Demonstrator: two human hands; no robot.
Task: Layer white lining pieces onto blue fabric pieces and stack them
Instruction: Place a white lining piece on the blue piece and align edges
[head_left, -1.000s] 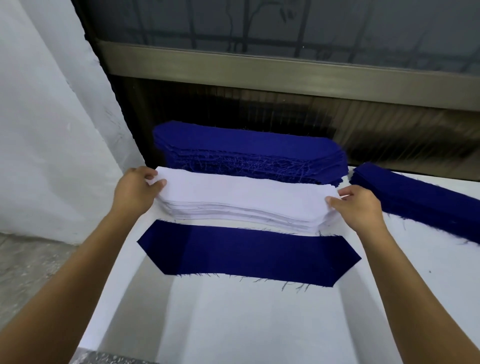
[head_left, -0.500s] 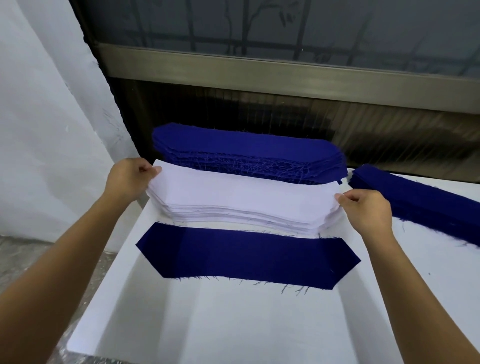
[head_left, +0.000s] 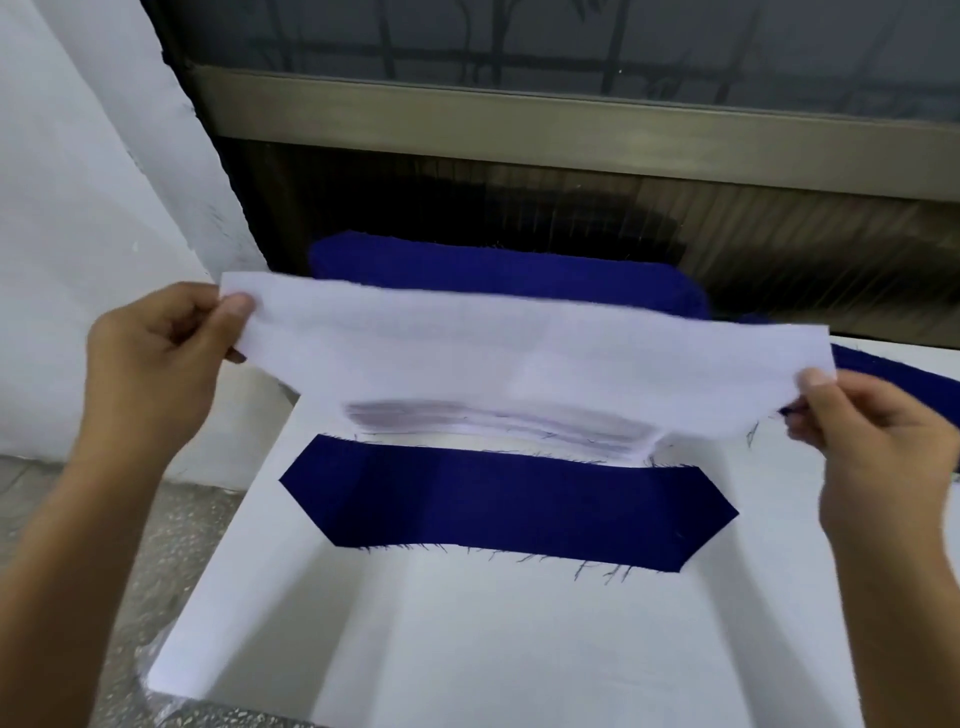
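Observation:
A single white lining piece (head_left: 519, 353) hangs in the air, stretched between both hands. My left hand (head_left: 156, 358) pinches its left end and my right hand (head_left: 872, 415) pinches its right end. Under it the white lining stack (head_left: 498, 421) shows only its front edge. One blue fabric piece (head_left: 509, 499) with angled ends lies flat on the white table (head_left: 519, 649), nearer to me than the stack. Behind the lifted piece sits a thick blue fabric stack (head_left: 493, 265), partly hidden.
A second blue pile (head_left: 904, 379) lies at the right behind my right hand. A window frame (head_left: 571, 124) runs along the table's far side. A white wall (head_left: 78, 208) stands at left, with grey floor (head_left: 104, 571) below the table's left edge.
Both hands gripped the ends of the top white piece on the stack, then lifted it off. It now hangs above the stack, covering most of it.

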